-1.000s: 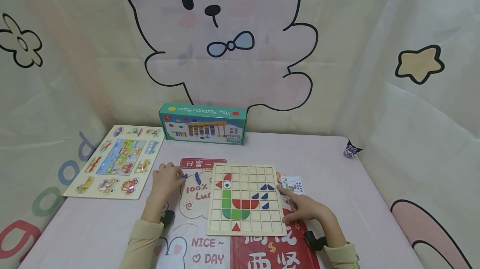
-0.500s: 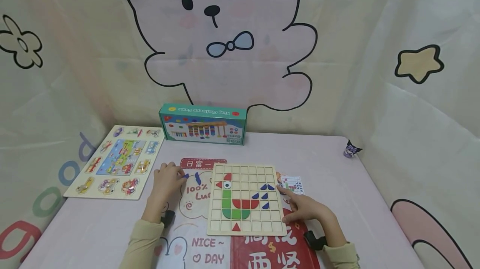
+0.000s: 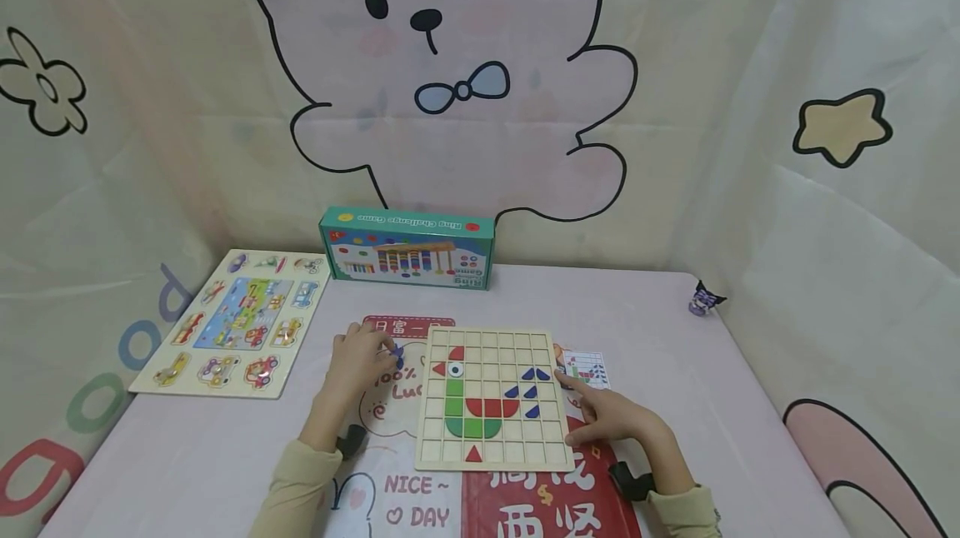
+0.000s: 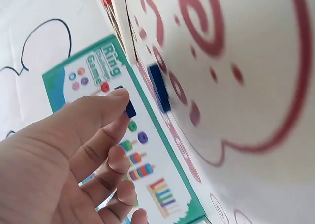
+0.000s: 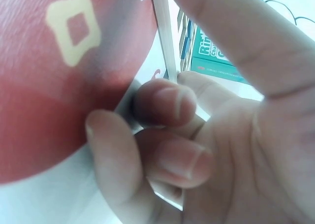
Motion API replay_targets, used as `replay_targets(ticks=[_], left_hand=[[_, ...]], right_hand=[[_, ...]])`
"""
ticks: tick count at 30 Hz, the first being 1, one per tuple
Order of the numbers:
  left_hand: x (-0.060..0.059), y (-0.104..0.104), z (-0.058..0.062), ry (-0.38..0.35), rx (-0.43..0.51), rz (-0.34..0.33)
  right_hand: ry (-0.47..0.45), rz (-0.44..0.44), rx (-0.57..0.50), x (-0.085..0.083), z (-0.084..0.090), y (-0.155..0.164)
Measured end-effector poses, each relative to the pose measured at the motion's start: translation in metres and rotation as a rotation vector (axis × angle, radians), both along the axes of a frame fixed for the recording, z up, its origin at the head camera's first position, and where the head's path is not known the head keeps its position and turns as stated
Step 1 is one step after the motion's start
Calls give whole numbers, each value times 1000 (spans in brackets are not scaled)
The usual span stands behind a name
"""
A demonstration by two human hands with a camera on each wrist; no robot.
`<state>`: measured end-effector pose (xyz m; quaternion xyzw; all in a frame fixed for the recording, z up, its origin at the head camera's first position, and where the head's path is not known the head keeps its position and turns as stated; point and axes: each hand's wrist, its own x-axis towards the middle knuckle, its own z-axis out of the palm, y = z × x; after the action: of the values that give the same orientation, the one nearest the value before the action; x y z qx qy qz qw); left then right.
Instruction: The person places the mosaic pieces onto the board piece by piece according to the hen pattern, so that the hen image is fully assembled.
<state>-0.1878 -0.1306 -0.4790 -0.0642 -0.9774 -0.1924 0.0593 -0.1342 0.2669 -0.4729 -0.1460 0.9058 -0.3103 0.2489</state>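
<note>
A wooden grid board [image 3: 517,446] lies in front of me with a bird built from red, green and blue pieces. My left hand [image 3: 381,349] is just left of it and pinches a small blue piece [image 4: 130,109] at its fingertips, the other fingers curled. A second blue piece [image 4: 159,88] lies on the printed mat right beside it. My right hand [image 3: 592,413] rests against the board's right edge [image 5: 165,37]. Its index finger lies along the side, its thumb sits at the front corner, and it holds nothing.
A green game box [image 3: 407,248] stands at the back. A vehicle peg puzzle [image 3: 236,321] lies at the far left. A small pattern card [image 3: 588,367] sits right of the board, and a tiny figure [image 3: 703,301] is at the table's right edge. Curtains surround the table.
My left hand has slid right with the small blue piece and is now next to the other blue piece and closer to the board. The right hand has not moved.
</note>
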Motion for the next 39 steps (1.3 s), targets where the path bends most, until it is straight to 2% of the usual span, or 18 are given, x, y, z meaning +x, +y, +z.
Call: replay_targets(ticks=[6, 17, 25, 32, 39], left_hand=[[5, 17, 1, 20, -13, -55], [11, 45, -10, 120, -17, -219], [18, 63, -9, 86, 11, -330], [22, 78, -7, 48, -17, -392], [23, 92, -5, 42, -20, -448]], right_hand=[[-3, -9, 5, 0, 2, 0], [-12, -20, 18, 0, -2, 2], [0, -22, 29, 0, -1, 1], [-7, -22, 23, 0, -1, 0], [-17, -28, 13, 0, -2, 1]])
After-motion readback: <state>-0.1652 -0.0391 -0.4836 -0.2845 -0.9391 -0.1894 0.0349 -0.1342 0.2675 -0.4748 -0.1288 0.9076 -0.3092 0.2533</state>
